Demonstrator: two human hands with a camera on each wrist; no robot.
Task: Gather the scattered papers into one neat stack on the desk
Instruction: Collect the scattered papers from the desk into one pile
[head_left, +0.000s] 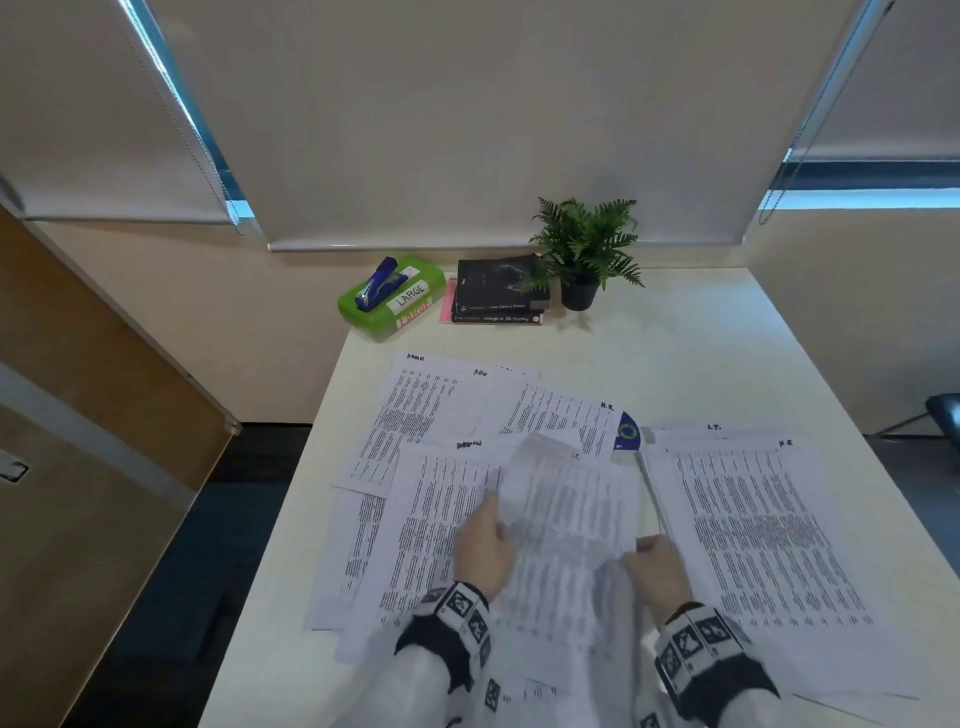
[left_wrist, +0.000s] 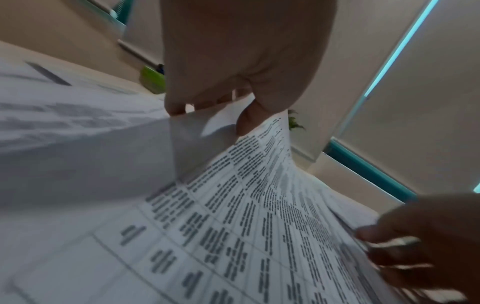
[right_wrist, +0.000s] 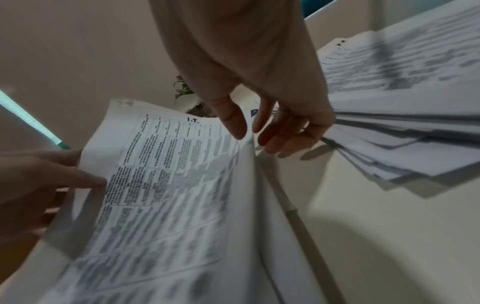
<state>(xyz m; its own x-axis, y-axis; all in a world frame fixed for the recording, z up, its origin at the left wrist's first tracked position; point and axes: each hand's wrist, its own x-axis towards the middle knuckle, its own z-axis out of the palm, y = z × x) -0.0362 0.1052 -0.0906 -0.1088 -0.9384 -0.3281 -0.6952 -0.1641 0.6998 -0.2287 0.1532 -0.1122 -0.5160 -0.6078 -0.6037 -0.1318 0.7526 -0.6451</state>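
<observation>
Printed sheets lie scattered and overlapping on the left half of the white desk (head_left: 701, 353), the loose sheets (head_left: 415, 415) fanned at angles. A thicker pile of papers (head_left: 753, 530) lies at the right, its edges uneven (right_wrist: 405, 148). Between them one sheet (head_left: 566, 514) marked "I.T." is lifted and curved off the desk. My left hand (head_left: 491, 525) pinches its left edge, thumb on the printed side (left_wrist: 207, 117). My right hand (head_left: 647, 551) holds its right edge, thumb above and fingers below (right_wrist: 253, 135). The lower part of the sheet is blurred.
At the desk's far edge stand a green box (head_left: 395, 306) labelled LARGE with a blue stapler (head_left: 382, 283) on it, stacked dark books (head_left: 498, 293) and a potted fern (head_left: 584, 260). A blue disc (head_left: 627, 432) peeks out between the papers. The desk's left edge drops to the floor.
</observation>
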